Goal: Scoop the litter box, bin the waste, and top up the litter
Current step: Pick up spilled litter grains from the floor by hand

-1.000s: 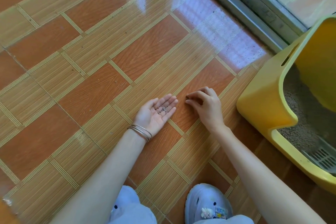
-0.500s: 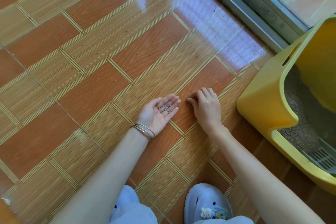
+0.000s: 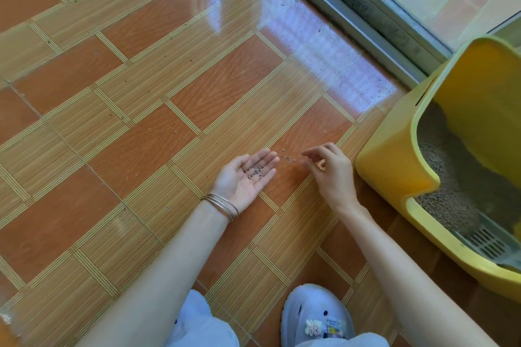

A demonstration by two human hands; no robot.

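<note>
My left hand [image 3: 245, 181] lies palm up on the tiled floor, fingers straight, with several grey litter granules [image 3: 255, 172] in the palm. A few more loose granules [image 3: 287, 158] lie on the floor just past its fingertips. My right hand [image 3: 332, 175] hovers right of them, fingers loosely curved, thumb and forefinger slightly apart, nothing visibly held. The yellow litter box [image 3: 394, 169] stands at the right, holding grey litter [image 3: 451, 177]. A grey slotted scoop [image 3: 490, 245] rests at its front corner.
A metal sliding-door track [image 3: 352, 8] runs diagonally behind the box. My white shoe [image 3: 315, 315] and light trouser knees sit at the bottom edge. Tiny specks are scattered over the glossy floor tiles [image 3: 141, 135].
My right hand has lifted off the floor and drawn back to the right, uncovering a few granules. My left hand stays palm up in the same spot.
</note>
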